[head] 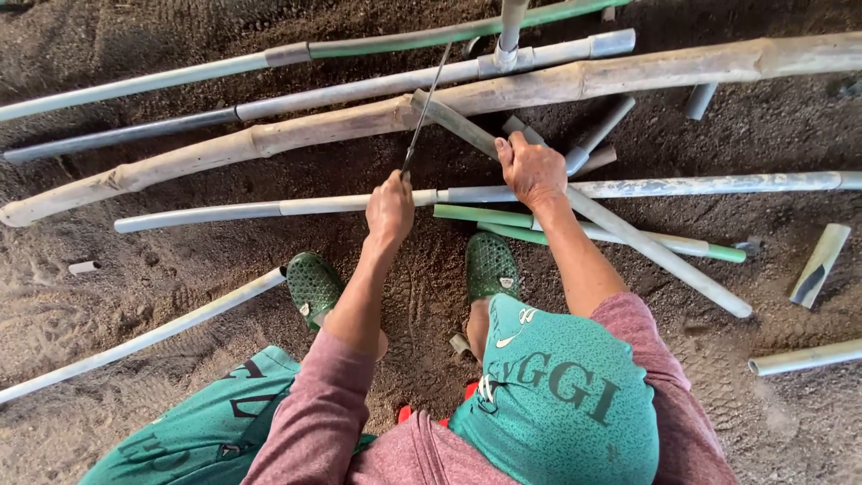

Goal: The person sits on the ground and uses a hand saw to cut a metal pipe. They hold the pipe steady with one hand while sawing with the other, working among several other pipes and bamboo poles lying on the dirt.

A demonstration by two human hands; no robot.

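Observation:
My left hand (390, 212) is shut on the lower end of a thin dark saw blade (427, 103). The blade slants up and away, and crosses the raised end of a grey plastic pipe (648, 246). That pipe runs diagonally from the lower right up onto a thick bamboo pole (296, 135), where its end rests. My right hand (532, 171) grips the pipe from above, just right of the blade. Both hands are close together, a little past my two green shoes (313, 285).
Several long grey and green pipes (224, 65) lie across the dark soil beyond the pole. A grey pipe (682, 187) and green pipes (485, 216) lie under my hands. Short pipe offcuts (819, 264) lie at the right, and one long pipe (144, 339) at the left.

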